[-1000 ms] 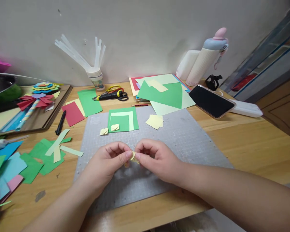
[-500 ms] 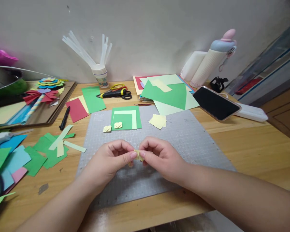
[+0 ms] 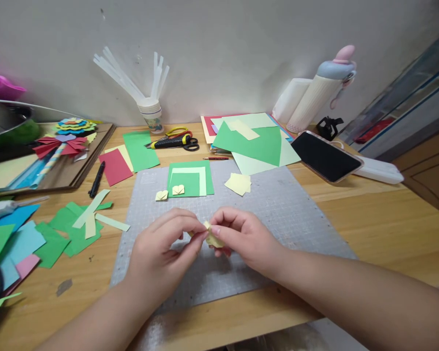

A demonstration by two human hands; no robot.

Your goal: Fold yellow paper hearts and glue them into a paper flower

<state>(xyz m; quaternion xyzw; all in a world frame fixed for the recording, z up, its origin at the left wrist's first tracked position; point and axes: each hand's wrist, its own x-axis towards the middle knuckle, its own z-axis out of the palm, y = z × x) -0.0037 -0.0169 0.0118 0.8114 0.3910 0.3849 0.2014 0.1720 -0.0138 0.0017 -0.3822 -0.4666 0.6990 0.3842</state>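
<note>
Over the grey cutting mat (image 3: 278,214), my left hand (image 3: 161,253) and my right hand (image 3: 241,239) meet fingertip to fingertip. Both pinch a small folded piece of pale yellow paper (image 3: 212,238). Most of that paper is hidden by my fingers. Farther back on the mat lie two small pale yellow folded hearts (image 3: 161,195), one of them on a green square with a pale border (image 3: 190,179). Loose pale yellow squares (image 3: 238,184) rest to the right of it.
Scissors and a cutter (image 3: 173,141) lie near a cup of plastic straws (image 3: 151,114). Coloured paper sheets (image 3: 256,141) sit at the back, scraps (image 3: 76,224) at left. A phone (image 3: 325,156), a bottle (image 3: 320,95), a black pen (image 3: 97,179) and paper flowers (image 3: 66,139) surround the mat.
My left hand has rolled over so its fingers reach forward onto the yellow paper. The paper has dropped slightly under my right thumb. The view barely shifted.
</note>
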